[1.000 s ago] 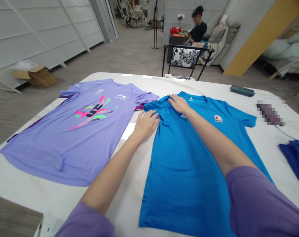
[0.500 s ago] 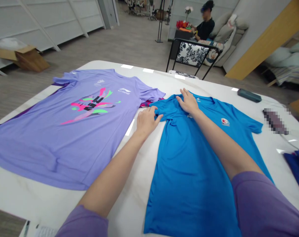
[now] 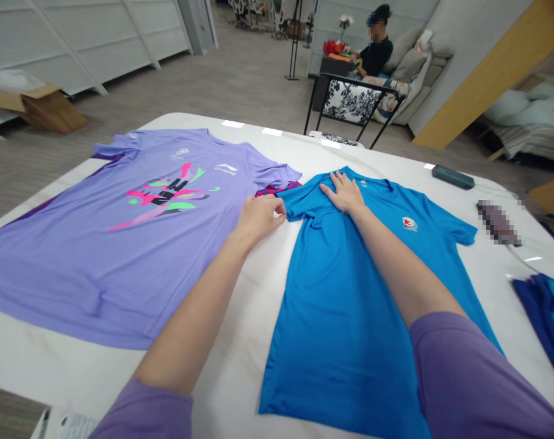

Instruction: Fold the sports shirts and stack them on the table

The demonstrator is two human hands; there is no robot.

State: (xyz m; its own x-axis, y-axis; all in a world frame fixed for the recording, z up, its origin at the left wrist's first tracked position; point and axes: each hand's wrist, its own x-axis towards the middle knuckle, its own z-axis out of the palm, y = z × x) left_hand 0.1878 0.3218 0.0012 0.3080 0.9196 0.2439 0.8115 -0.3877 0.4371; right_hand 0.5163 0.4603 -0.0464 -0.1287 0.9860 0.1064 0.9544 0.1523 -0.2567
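A blue T-shirt (image 3: 341,305) lies spread on the white table, its collar toward the far edge and a small emblem on the chest. My left hand (image 3: 261,216) is closed in a pinch at the hem of its left-side sleeve, which is drawn out toward the purple shirt. Flat on the shoulder near the collar rests my right hand (image 3: 343,192), fingers spread and pressing the cloth. To the left lies a purple T-shirt (image 3: 144,256) with a pink, green and black print. A darker purple and pink garment shows beneath its edges.
On the right of the white table (image 3: 231,378) are a dark case (image 3: 453,177), a blurred-out phone-like object (image 3: 499,222) with a cable, and folded dark blue cloth (image 3: 542,317). A black-framed chair (image 3: 354,100) stands beyond the far edge. Farther back a person (image 3: 377,49) sits.
My left hand has closed on the sleeve hem and pulled it left, so the sleeve lies straighter. My right hand stays on the shoulder, flattened. The view has shifted slightly.
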